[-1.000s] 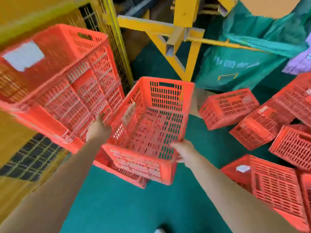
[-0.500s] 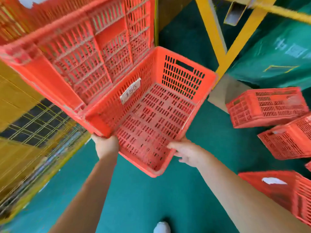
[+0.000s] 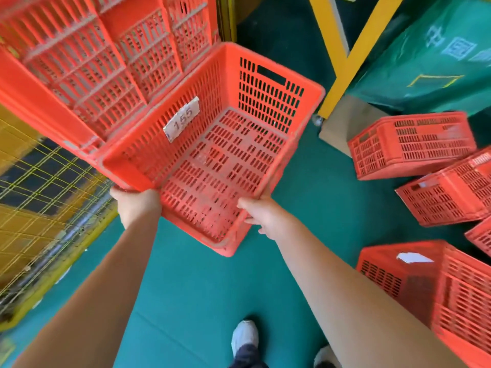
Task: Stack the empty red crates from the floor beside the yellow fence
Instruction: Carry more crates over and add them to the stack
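Note:
An empty red crate with a white label reading 155 hangs in the air before me, tilted with its open side toward me. My left hand grips its near left corner from below. My right hand holds the near right rim, fingers curled round the edge. The crate's left side touches a tall stack of red crates standing beside the yellow fence at the left.
Several red crates lie on the green floor at the right, among them a crate on its side and a near crate. A yellow steel frame, a green tarp and a cardboard sheet stand behind. My shoe is below.
The crate in my hands has moved left and up against the stack by the fence. My view has dropped closer to the stack; both hands keep their hold.

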